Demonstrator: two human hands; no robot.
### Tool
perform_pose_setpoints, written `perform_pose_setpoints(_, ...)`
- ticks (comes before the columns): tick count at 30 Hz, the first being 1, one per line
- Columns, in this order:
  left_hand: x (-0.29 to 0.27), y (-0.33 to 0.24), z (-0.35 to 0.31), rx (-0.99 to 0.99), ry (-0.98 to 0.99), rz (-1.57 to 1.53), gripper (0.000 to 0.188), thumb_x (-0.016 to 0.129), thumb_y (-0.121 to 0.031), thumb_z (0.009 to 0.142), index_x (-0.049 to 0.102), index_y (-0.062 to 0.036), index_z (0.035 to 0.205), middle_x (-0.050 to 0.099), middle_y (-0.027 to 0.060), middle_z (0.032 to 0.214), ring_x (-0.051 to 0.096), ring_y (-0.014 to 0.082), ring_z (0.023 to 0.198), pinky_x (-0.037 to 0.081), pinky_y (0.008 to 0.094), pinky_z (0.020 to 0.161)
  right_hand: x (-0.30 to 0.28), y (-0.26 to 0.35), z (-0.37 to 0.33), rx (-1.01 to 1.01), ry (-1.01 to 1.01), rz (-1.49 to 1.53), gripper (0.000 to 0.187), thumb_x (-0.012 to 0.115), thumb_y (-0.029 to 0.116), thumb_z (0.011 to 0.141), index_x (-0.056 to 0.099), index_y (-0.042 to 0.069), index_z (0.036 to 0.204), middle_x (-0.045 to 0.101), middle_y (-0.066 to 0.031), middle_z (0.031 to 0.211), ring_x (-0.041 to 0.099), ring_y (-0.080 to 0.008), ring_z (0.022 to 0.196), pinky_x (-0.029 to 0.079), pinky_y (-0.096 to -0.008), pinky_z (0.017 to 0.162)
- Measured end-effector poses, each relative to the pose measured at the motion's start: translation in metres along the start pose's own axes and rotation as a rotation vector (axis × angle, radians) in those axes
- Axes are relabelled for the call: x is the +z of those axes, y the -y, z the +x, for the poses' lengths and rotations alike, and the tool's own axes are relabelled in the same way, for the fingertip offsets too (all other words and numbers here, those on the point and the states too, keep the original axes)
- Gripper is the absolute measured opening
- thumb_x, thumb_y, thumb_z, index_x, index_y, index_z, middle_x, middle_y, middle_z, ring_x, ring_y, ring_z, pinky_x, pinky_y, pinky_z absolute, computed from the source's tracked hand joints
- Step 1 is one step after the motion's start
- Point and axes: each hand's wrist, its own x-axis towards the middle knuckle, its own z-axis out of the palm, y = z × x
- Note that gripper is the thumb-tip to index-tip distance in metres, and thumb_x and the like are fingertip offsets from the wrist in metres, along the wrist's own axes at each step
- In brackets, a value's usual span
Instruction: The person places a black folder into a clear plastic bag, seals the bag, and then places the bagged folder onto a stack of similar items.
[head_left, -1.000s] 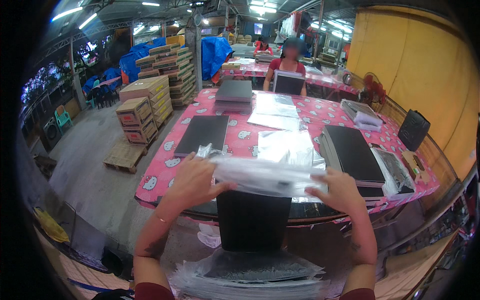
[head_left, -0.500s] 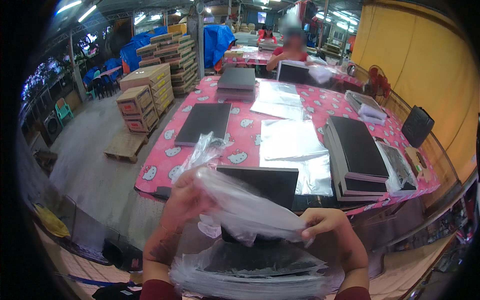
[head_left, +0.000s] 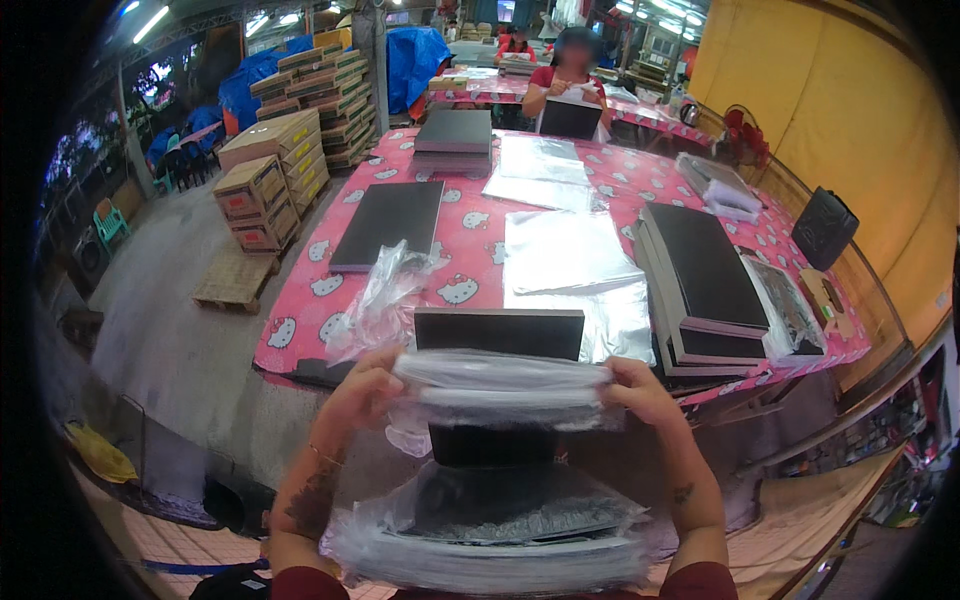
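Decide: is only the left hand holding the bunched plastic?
No, the left hand and right hand hold opposite ends of the bunched plastic.

The left forearm (head_left: 305,505) and right forearm (head_left: 697,505) extended from the near edge toward the far side, slanting inward. The left hand (head_left: 370,386) and right hand (head_left: 642,390) were nearly level, well apart, each with fingers curled in a pinching grip. Dark markings showed on both forearms; dark red sleeves (head_left: 308,583) covered the arms at the near edge.
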Motion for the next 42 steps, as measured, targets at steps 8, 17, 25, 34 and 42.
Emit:
perform_pose_setpoints(8,0.018,0.046,0.057,0.402,-0.726,0.397,0.034,0.050,0.002,0.082,0.053,-0.0069,0.115,0.049,-0.0008,0.077,0.049,0.0084,0.062,0.039,0.0202,0.053,0.037,-0.005,0.045,-0.470,-0.547,-1.028,0.053,0.059,-0.005,0.074,0.053,0.004,0.126,0.050,-0.0162,0.088,0.054,-0.0287,0.066,0.048,-0.0368,0.061)
perform_pose_setpoints(17,0.018,0.008,-0.012,-0.038,-0.395,-0.024,0.007,0.058,-0.005,0.085,0.061,-0.0021,0.090,0.062,0.0040,0.083,0.059,0.0105,0.069,0.048,0.0224,0.059,0.047,0.035,-0.020,0.197,-0.302,0.557,0.014,0.060,0.003,0.083,0.064,0.001,0.097,0.065,-0.0077,0.082,0.062,-0.0160,0.071,0.049,-0.0262,0.058)
perform_pose_setpoints(25,-0.043,0.168,-0.091,-0.377,-0.363,-0.516,0.018,0.052,-0.008,0.089,0.060,-0.0023,0.103,0.062,0.0061,0.093,0.061,0.0147,0.075,0.051,0.0265,0.066,0.091,-0.154,-0.080,0.545,-0.239,0.916,0.026,0.063,0.015,0.088,0.059,0.004,0.111,0.064,-0.0064,0.092,0.061,-0.0126,0.074,0.051,-0.0254,0.067)
perform_pose_setpoints(34,-0.093,0.301,-0.079,-0.477,-0.658,0.123,0.021,0.051,-0.012,0.090,0.059,-0.0016,0.108,0.062,0.0070,0.099,0.062,0.0170,0.081,0.051,0.0305,0.073,0.081,-0.320,-0.069,0.601,-0.414,0.183,0.046,0.067,0.025,0.086,0.054,-0.003,0.120,0.063,-0.0105,0.097,0.059,-0.0161,0.087,0.048,-0.0274,0.078)
perform_pose_setpoints(42,-0.130,0.329,-0.073,-0.374,-0.904,0.764,0.028,0.050,-0.018,0.093,0.058,-0.0005,0.113,0.062,0.0087,0.107,0.061,0.0199,0.093,0.048,0.0357,0.084,0.105,-0.192,-0.041,0.229,-0.762,-0.001,0.028,0.054,0.021,0.091,0.057,-0.002,0.107,0.062,-0.0115,0.092,0.059,-0.0176,0.089,0.047,-0.0314,0.079)
